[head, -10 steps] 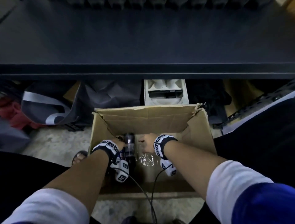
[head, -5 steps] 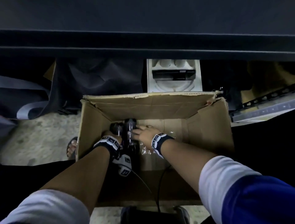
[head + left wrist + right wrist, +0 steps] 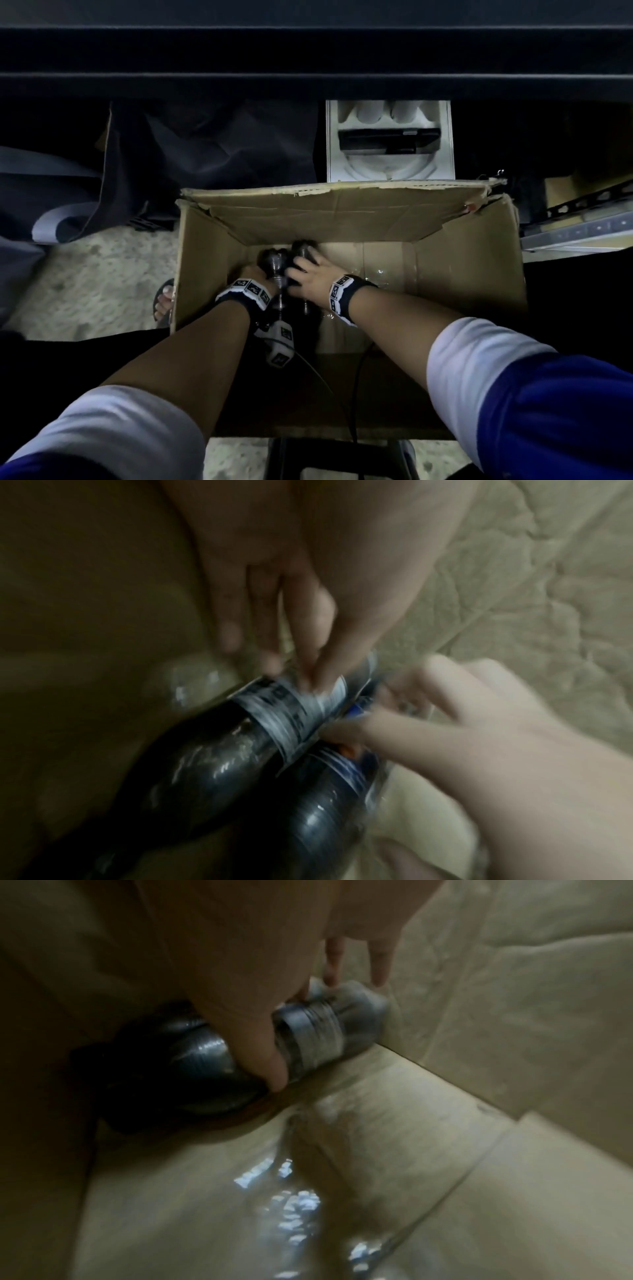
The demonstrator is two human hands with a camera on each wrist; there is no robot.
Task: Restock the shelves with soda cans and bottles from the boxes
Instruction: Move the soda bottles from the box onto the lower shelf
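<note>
Two dark soda bottles lie side by side on the floor of an open cardboard box (image 3: 479, 260). My left hand (image 3: 255, 274) grips the left bottle (image 3: 272, 265), its fingers (image 3: 270, 631) coming down on the grey label (image 3: 291, 712). My right hand (image 3: 308, 274) holds the right bottle (image 3: 303, 248), thumb (image 3: 263, 1056) on the near side and fingertips (image 3: 378, 966) over the far side of the bottle (image 3: 318, 1034). From the left wrist, the right hand (image 3: 479, 745) reaches onto the second bottle (image 3: 325, 818). Both wrist views are blurred.
Crumpled clear plastic wrap (image 3: 291, 1204) lies on the box floor to the right of the bottles. A dark shelf edge (image 3: 315, 82) runs across above the box. A white moulded tray (image 3: 390, 144) sits behind it, dark bags (image 3: 205, 164) at left, a metal rail (image 3: 582, 219) at right.
My right hand has slid left from the box floor onto the right bottle and closed round it. The view has dropped closer to the box. The left hand stays on its bottle.
</note>
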